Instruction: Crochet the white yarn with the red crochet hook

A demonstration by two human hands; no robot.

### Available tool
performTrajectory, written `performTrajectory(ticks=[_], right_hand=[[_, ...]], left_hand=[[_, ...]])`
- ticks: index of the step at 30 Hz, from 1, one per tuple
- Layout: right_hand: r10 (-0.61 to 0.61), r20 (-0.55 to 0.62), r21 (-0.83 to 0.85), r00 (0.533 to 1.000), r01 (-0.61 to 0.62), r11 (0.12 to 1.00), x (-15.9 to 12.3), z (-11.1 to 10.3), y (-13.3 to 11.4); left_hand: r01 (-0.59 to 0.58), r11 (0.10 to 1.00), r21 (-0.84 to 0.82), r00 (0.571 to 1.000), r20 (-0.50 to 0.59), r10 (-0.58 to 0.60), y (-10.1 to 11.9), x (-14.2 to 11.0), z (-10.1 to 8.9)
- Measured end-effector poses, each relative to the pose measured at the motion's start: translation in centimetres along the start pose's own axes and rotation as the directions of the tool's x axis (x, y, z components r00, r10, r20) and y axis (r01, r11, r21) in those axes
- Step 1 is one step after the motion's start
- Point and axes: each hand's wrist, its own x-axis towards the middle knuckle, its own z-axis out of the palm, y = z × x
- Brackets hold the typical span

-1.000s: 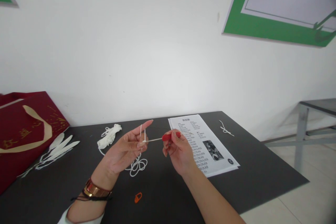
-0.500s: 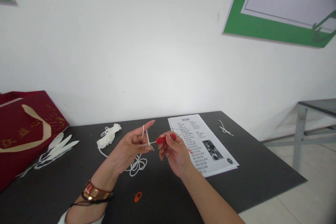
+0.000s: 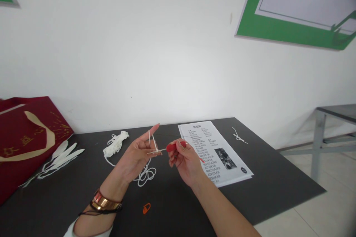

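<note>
A: Step in hand, as I read it from over here?

B: Working a loop. Left hand (image 3: 130, 161): index finger extended, white yarn (image 3: 155, 143) running over it, thumb and another finger closed on the yarn low down. Right hand (image 3: 185, 160): fingers gripping the red handle of the crochet hook (image 3: 170, 147), shaft pointing at the left fingertips.

A: Is the hook tip through the loop?

B: Cannot tell; too fine at this range. Shaft and yarn meet beside the left thumb, both above the black table (image 3: 264, 177).

A: Next move calls for?

B: My judgement: even tension off the index finger, a steady pinch, a small turn of the hook to catch the strand. Risk: slack yarn slipping off.

A: Supply?

B: Yarn bundle (image 3: 114, 144) lies beyond the left wrist. Orange stitch marker (image 3: 146, 208) lies nearer us, unheld.
</note>
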Motion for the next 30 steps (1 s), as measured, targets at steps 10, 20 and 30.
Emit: performTrajectory(ticks=[10, 20, 30], right_hand=[[0.017, -0.068, 0.043, 0.998, -0.014, 0.999, 0.2, -0.1, 0.6], [-0.195, -0.115, -0.187, 0.974, 0.172, 0.967, 0.1, -0.1, 0.5], [-0.526, 0.107, -0.8, 0.844, 0.387, 0.458, -1.2, 0.2, 1.1]], left_hand=[[0.056, 0.998, 0.015, 0.997, 0.043, -0.057, 0.4, -0.5, 0.1], [0.028, 0.98, 0.195, 0.993, -0.117, -0.005, 0.6, -0.1, 0.7], [-0.116, 0.912, 0.393, 0.922, -0.299, 0.247, -1.7, 0.3, 1.8]])
